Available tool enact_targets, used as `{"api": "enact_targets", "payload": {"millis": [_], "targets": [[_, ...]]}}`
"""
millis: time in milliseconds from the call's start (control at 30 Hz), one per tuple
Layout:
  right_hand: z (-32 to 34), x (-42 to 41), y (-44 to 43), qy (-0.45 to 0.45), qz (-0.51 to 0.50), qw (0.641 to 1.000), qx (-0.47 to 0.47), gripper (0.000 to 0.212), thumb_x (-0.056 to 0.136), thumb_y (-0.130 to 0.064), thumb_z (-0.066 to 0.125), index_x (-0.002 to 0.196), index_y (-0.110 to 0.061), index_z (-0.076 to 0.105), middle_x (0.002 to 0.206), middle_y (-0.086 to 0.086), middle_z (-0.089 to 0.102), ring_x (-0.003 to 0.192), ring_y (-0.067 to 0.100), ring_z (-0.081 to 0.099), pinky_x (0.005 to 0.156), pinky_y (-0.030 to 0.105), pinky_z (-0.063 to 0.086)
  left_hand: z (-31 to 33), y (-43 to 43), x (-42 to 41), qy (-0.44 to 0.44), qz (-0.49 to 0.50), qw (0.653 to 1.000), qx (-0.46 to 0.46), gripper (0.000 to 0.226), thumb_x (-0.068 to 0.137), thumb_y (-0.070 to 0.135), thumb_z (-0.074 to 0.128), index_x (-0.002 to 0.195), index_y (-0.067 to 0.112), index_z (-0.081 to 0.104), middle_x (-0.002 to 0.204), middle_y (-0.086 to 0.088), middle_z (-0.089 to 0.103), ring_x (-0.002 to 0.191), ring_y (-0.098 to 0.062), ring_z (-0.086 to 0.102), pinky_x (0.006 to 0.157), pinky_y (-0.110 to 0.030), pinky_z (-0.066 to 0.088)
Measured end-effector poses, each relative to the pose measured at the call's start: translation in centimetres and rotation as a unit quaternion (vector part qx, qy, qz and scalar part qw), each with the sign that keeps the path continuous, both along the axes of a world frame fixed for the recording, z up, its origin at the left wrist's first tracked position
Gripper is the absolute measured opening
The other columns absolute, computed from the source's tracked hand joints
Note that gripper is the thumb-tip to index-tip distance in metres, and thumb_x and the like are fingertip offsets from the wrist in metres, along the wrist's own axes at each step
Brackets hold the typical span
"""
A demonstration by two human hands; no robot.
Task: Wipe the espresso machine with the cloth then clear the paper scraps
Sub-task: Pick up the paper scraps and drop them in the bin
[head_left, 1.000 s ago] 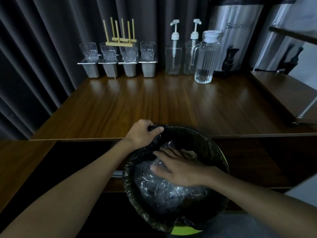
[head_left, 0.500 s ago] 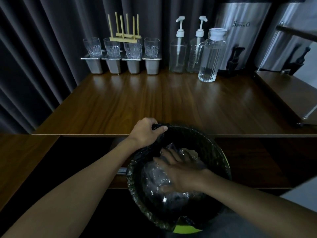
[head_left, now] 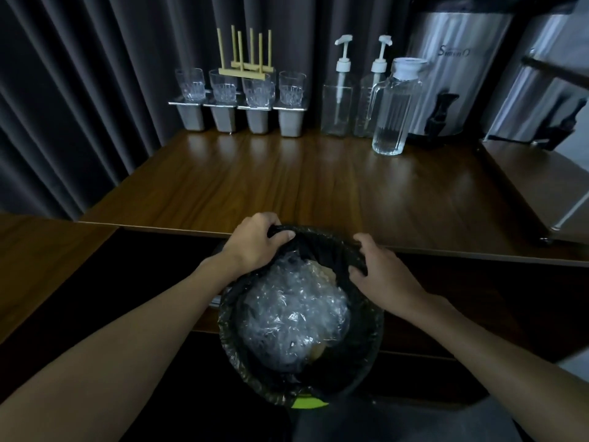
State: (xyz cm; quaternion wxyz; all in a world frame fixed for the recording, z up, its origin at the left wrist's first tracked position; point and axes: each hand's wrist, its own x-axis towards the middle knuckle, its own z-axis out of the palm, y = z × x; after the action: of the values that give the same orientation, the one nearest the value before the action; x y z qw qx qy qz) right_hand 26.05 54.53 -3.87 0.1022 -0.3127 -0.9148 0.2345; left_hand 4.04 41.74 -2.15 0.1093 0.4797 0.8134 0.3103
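A round waste bin [head_left: 366, 355] lined with a black bag sits low in front of the wooden counter [head_left: 287, 186]. Crumpled clear plastic [head_left: 296, 311] fills its middle, with a bit of brownish paper showing at its edges. My left hand [head_left: 255, 240] grips the bag's rim at the far left side. My right hand [head_left: 379, 272] holds the rim at the far right, fingers curled over the black edge. No cloth or espresso machine is in sight.
At the counter's back stand several glasses [head_left: 242, 87] on metal holders, a wooden rack [head_left: 245, 55], two pump bottles [head_left: 341, 100], a glass pitcher [head_left: 393, 113] and two steel dispensers [head_left: 452, 68]. Dark curtains hang behind. A raised wooden shelf [head_left: 538, 183] sits at the right.
My right hand has lifted off the plastic inside the bin and moved to the bag's far right rim. My left hand keeps its grip on the rim.
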Motion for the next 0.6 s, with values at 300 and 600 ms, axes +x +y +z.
{"api": "enact_targets", "payload": {"millis": [300,600], "targets": [[-0.3,1.5,1.6,0.057,0.043,0.985,-0.159,0.009,0.096,-0.019,0.053,0.105,-0.02,0.052,0.092,-0.001,0.063,0.085,0.016,0.063,0.075,0.034,0.055,-0.2,-5.9,2.6,-0.081,0.206,0.972,0.079,0.034,0.096,0.033,0.066,0.089,0.0,0.068,0.079,-0.007,0.067,0.071,-0.02,0.062,0.065,-0.031,0.046],[-2.4,1.0,0.9,0.023,0.055,0.98,-0.189,0.012,0.094,-0.015,0.05,0.103,-0.017,0.058,0.09,0.006,0.064,0.083,0.022,0.064,0.074,0.041,0.055,-1.9,-10.5,6.8,-0.188,0.27,0.944,0.008,0.048,0.086,0.038,0.075,0.123,0.022,0.049,0.104,0.002,0.062,0.088,-0.011,0.063,0.068,-0.021,0.049]]}}
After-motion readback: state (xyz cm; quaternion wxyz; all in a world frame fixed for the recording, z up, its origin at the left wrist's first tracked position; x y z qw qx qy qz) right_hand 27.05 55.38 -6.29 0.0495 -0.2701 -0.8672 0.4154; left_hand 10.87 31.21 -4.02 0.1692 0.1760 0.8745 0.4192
